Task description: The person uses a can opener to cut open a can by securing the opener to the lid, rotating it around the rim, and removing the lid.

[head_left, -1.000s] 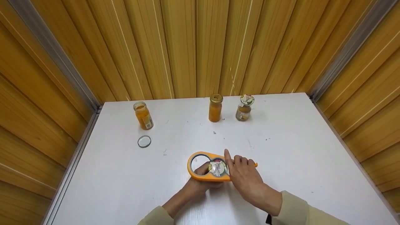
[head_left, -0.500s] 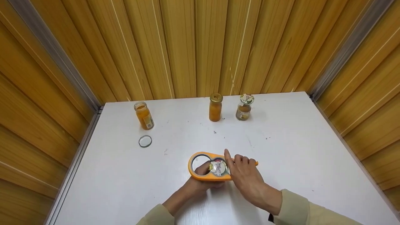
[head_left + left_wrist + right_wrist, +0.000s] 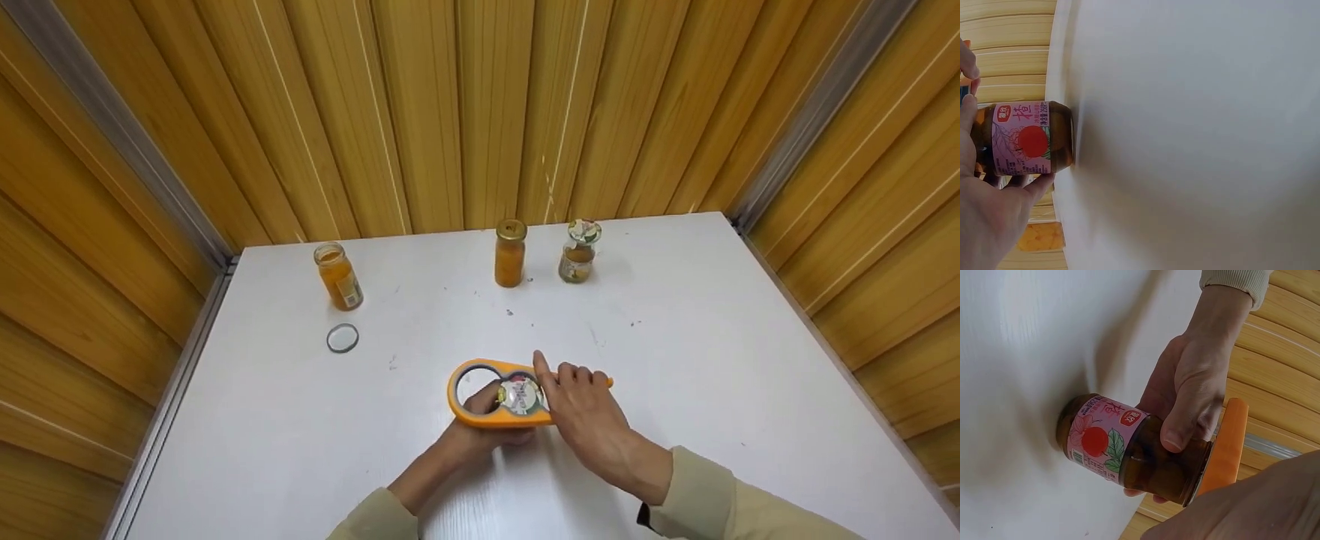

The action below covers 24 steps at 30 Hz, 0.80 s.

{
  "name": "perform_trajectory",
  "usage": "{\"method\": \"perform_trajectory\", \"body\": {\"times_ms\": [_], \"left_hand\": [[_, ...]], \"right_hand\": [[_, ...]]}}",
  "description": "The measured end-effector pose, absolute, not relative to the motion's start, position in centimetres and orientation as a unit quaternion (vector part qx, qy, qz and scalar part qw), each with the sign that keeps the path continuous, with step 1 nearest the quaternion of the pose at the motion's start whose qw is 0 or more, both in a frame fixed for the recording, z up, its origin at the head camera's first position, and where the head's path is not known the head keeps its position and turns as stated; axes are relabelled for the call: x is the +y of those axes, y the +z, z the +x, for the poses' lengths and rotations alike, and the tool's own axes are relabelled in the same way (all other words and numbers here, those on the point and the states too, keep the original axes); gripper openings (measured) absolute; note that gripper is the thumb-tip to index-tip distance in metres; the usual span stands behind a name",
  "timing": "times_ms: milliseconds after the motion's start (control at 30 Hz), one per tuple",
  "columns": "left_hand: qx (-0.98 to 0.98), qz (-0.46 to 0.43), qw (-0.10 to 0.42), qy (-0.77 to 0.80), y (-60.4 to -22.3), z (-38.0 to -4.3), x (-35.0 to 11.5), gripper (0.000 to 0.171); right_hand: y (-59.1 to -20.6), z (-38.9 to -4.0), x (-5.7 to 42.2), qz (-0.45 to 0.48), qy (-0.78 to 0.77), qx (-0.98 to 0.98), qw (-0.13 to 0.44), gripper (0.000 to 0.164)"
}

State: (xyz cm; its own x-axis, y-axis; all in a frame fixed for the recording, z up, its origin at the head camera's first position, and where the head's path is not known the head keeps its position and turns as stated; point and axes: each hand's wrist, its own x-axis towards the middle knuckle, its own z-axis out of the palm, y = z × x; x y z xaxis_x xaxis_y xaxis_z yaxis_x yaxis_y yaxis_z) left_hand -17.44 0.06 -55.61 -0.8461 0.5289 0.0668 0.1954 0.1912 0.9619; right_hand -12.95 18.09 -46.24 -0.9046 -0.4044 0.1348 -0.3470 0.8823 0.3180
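Observation:
My left hand (image 3: 469,442) grips the neck of a jar with a pink label (image 3: 1022,138) and dark contents, its base close to the table. An orange jar opener (image 3: 469,415) with two round holes sits over the patterned lid (image 3: 520,395), which shows through one hole. The left thumb is visible through the other. My right hand (image 3: 589,409) curls round the opener's handle, its index finger stretched across the frame. In the right wrist view the opener's orange edge (image 3: 1224,453) lies at the jar's top, with the right hand partly covering it.
Across the white table (image 3: 675,360) stand an uncapped jar of orange contents (image 3: 343,283) at the left, a gold-lidded jar (image 3: 509,259) and a jar with a patterned lid (image 3: 577,259). A loose lid (image 3: 343,338) lies before the uncapped one. Wood-patterned walls (image 3: 420,112) enclose the table.
The head view has shifted slightly, so everything sits a little higher and further left in it. Both hands keep their hold on the jar and the opener, with little visible movement.

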Motion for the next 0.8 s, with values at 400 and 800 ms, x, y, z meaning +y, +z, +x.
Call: {"method": "perform_trajectory", "body": {"times_ms": [400, 800], "left_hand": [[0.754, 0.221, 0.126, 0.606, -54.5, -16.5, 0.4, 0.066], [0.742, 0.167, 0.141, 0.633, -56.0, -15.7, 1.2, 0.078]], "right_hand": [[-47.0, -14.4, 20.0, 0.230, -0.120, -0.965, 0.049, 0.086], [-48.1, -14.7, 20.3, 0.244, -0.056, -0.964, 0.087, 0.071]]}}
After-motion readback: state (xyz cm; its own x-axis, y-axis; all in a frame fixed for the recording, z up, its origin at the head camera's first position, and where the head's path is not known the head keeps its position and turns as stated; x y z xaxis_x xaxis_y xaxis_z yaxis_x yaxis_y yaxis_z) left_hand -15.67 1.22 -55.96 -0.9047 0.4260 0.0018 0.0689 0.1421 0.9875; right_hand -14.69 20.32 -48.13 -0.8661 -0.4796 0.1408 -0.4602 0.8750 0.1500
